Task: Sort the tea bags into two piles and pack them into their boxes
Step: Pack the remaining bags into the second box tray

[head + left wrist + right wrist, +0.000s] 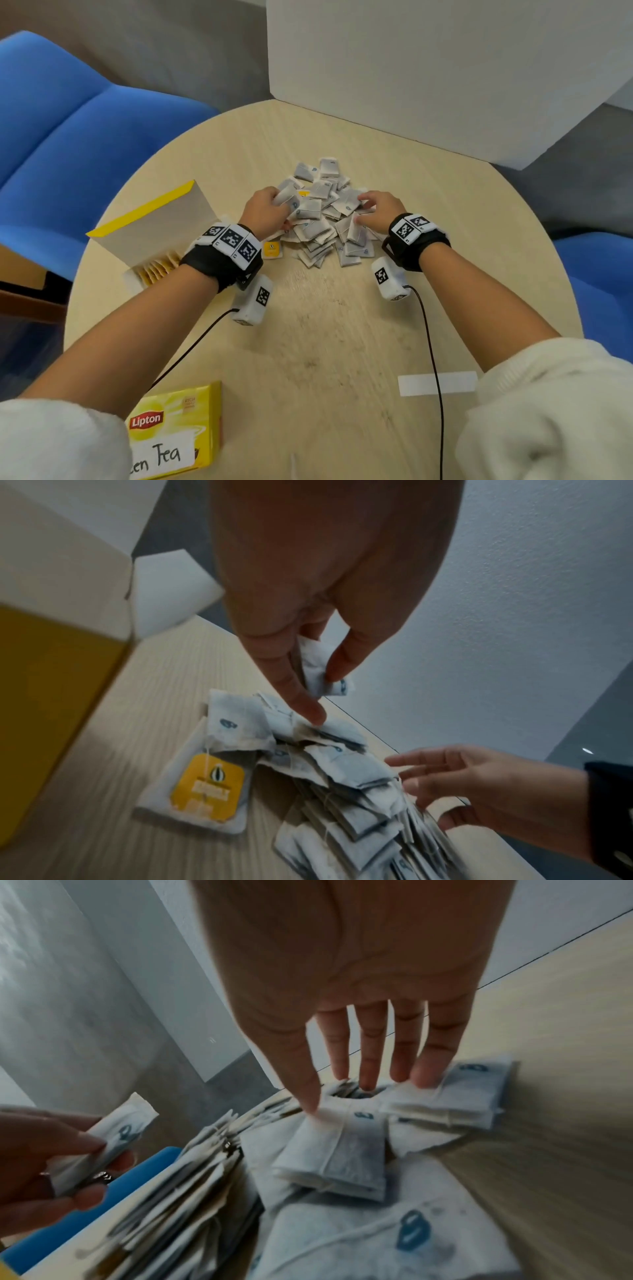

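From the head camera, a heap of tea bags (322,216) lies at the middle of the round table (342,325), toward its far side. The left hand (265,212) sits at the heap's left edge with its fingers curled round a blue-printed tea bag (287,198), lifted slightly above the others. The right hand (380,210) rests on the heap's right side, fingers spread and touching the bags. A tea bag with a yellow tag (272,249) lies flat just near of the left hand. An open box (154,236) holding yellow-tagged bags stands at the left; a closed Lipton box (178,435) lies at the near left edge.

From the left wrist, the thumb and fingers (284,674) pinch the blue-printed bag (318,672) above the heap (342,777), the index fingertip reaching down to touch a bag beneath. The yellow-tagged bag (205,788) lies on the table beside the heap, next to the open box's wall (51,710). The right hand (479,783) touches the heap's far side.

From the right wrist, the right hand's fingers (369,1053) are straight and spread, tips pressing on bags of the heap (342,1150) without grasping any. At the left, the left hand (44,1164) grips its bag (109,1139).
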Available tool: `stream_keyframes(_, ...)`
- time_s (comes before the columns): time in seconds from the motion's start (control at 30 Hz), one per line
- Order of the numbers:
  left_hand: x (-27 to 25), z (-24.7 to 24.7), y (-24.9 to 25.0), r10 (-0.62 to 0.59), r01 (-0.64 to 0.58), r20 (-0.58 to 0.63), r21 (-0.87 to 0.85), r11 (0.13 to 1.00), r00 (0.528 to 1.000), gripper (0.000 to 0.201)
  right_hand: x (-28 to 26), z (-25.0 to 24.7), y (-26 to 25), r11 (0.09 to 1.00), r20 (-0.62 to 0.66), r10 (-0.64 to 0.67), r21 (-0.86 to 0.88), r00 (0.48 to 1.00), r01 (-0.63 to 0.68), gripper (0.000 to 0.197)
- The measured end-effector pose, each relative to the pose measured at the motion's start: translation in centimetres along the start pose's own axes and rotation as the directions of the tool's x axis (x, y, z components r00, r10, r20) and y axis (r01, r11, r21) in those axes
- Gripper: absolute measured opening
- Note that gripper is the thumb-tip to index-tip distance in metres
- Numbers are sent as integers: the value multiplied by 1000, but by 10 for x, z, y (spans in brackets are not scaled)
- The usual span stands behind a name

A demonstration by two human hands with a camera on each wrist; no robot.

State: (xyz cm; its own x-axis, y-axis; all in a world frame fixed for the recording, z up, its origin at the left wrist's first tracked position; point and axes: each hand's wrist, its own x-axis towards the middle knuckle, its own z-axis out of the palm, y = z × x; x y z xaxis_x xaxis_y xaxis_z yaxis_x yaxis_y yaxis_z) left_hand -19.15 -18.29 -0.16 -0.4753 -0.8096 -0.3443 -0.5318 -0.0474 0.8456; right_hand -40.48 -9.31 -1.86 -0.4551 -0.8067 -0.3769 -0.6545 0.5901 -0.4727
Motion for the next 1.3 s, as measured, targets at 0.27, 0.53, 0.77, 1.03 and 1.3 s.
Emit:
stream_keyframes(0.27,-4,9,-2,-32,32,68,2,999,997,15,16,16,-15,957,-131,142,272,981,-102,44)
stream_keyframes(0.53,-11,13,2,-4,38,172,-197,980,985,45,-3,0,-12,895,-183,82,447,980,8,22)
stream_keyframes(0.77,-16,17,5,45,1,216,-205,979,975,48,-48,-5,-15,573,-9,66,819,998,-31,17)
stream_keyframes(1.03,-22,31,5,-86,167,259,-308,937,962,33,-68,45,-38,211,144,148,962,978,-174,10)
stream_keyframes(1.3,-26,35,-5,-73,164,224,-424,891,972,28,-66,77,-62,759,-196,105,649,975,49,9)
